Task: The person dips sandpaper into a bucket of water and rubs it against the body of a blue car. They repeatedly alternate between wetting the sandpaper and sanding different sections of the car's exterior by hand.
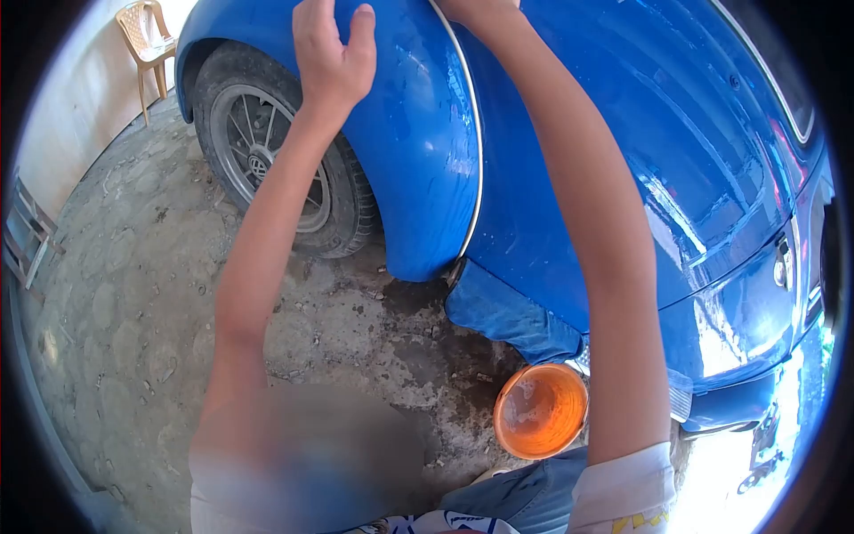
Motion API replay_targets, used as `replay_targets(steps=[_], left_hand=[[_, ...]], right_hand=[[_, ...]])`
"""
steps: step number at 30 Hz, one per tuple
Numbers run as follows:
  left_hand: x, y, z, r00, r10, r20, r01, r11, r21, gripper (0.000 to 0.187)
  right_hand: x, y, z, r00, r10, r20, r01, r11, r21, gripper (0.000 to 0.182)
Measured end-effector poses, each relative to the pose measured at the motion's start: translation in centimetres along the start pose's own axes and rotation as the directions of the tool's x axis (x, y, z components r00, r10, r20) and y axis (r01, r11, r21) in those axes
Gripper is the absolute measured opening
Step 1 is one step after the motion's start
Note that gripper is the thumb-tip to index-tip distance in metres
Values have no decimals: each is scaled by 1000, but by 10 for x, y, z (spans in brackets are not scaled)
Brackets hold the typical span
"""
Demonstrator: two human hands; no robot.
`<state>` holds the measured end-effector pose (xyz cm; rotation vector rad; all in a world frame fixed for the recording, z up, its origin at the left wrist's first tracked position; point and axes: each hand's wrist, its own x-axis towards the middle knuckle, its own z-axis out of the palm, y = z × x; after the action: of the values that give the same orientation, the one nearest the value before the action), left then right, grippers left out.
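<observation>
My left hand (336,58) is at the top edge of the view, over the blue fender (414,133) of a car. Its thumb stands apart from the fingers, which are partly cut off by the frame, and nothing shows in it. My right hand (480,7) is nearly all out of view at the top, by the seam between the fender and the blue body panel (551,214). Its fingers are hidden, so what it holds, if anything, does not show. Wet streaks and bright reflections lie on the paint.
An orange bucket (541,411) with some cloudy liquid stands on the wet ground near my legs. Above it is a blue denim-like cloth (511,313) at the car's lower edge. The wheel (267,151) is at left. A plastic chair (145,40) stands by the wall.
</observation>
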<state>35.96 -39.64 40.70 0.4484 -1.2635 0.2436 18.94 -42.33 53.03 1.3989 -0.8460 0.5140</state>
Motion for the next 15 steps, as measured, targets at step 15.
replay_targets(steps=[15], left_hand=[[-37, -30, -20, 942, 214, 258, -271, 939, 211, 43]], right_hand=[[-302, -136, -132, 889, -148, 433, -37, 920, 390, 75]])
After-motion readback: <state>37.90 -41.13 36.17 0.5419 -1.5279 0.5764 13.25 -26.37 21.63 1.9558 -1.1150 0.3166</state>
